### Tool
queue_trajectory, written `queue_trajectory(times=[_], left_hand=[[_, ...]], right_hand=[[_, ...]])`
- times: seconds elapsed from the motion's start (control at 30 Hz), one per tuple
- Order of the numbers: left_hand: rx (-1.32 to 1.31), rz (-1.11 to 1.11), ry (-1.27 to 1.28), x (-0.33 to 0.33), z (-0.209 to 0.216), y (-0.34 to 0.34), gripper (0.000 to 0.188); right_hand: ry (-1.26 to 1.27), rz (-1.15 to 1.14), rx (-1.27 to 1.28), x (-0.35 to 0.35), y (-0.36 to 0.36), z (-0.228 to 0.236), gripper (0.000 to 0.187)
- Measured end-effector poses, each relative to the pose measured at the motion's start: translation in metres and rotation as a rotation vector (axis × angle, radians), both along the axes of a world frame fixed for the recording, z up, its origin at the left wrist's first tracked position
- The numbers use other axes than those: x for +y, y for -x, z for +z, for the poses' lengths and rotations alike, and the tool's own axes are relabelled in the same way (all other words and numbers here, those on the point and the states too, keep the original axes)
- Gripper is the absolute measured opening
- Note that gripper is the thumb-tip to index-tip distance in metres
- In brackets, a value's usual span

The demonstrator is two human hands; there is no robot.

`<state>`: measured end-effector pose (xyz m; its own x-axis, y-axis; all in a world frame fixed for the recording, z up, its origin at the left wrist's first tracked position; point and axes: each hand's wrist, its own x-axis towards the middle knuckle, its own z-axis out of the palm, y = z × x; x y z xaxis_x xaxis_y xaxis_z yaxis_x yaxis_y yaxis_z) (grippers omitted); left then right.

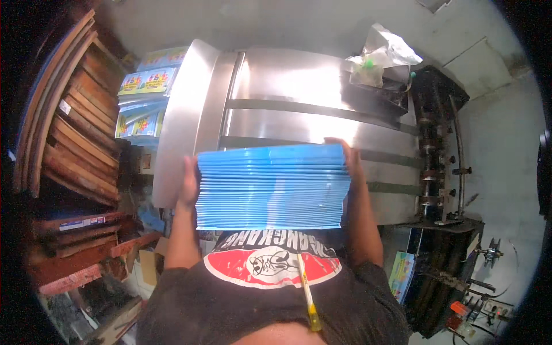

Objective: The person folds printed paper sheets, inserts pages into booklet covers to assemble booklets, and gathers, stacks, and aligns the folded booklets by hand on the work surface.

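A thick stack of blue glossy folded sheets (270, 187) is held up in front of my chest, its layered edges facing me. My left hand (190, 181) presses flat along the stack's left end. At the other end, my right hand (352, 161) grips the upper right side, its fingers partly hidden behind the sheets. Behind the stack lies a shiny metal machine table (276, 75) with dark green belts (287, 106) running across it.
Printed stacks (146, 81) sit left of a raised metal side plate (187, 109). Wooden boards (86, 115) lean at far left. A black box with clear plastic (382, 72) rests on the machine; a roller shaft (430, 155) stands at right. A yellow-white pen (307, 293) hangs at my shirt.
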<state>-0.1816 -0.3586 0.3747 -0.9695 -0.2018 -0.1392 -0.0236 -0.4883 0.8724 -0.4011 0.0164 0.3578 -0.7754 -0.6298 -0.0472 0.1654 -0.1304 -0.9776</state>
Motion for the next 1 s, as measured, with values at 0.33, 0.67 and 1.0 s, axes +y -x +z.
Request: queue_trajectory(times=[0.33,0.67,1.0], left_hand=[[0.063,-0.075,-0.067,0.02,0.018,-0.044,0.089],[-0.093,-0.127,-0.088,0.029,0.044,-0.051,0.105],[-0.194,-0.026,0.466,0.037,0.011,-0.092,0.088]], right_hand=[[0.064,-0.078,-0.073,0.003,-0.08,0.051,0.114],[-0.006,-0.127,-0.167,0.015,-0.09,0.051,0.112],[-0.137,0.164,0.045,0.03,-0.112,0.059,0.134]])
